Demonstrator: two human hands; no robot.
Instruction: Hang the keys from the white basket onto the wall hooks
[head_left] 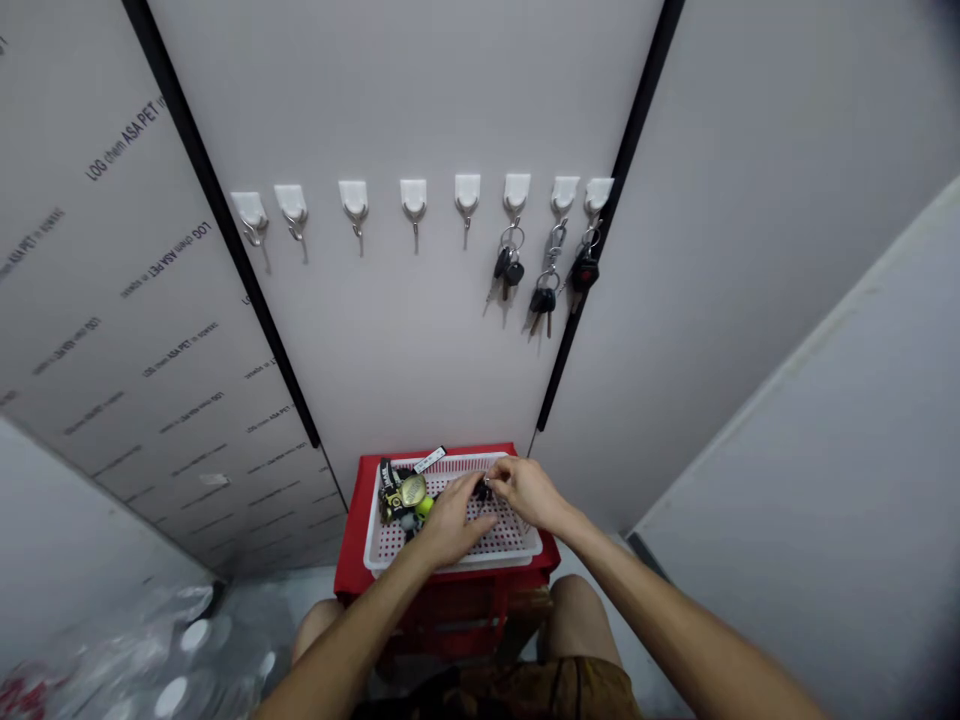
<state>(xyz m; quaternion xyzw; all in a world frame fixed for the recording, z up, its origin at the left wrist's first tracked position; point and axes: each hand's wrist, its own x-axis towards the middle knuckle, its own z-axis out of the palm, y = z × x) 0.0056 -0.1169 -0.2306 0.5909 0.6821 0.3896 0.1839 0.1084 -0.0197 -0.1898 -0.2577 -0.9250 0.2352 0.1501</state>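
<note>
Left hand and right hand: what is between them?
The head view shows what look like black keys between the left hand and right hand, over the white basket.

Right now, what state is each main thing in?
Left hand: thumb spread, grip unclear
Right hand: pinching dark item
Dark item: partly hidden
Basket: upright, partly filled
Gold disc: lying in basket
Hooks: three loaded, five without keys
Keys: hanging
Bottles: capped

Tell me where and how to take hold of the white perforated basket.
Probably grip the white perforated basket by the rim at both short ends, coming from left and right: it sits flat, looks longer sideways than front to back, and its far side lies close to the wall.
</note>
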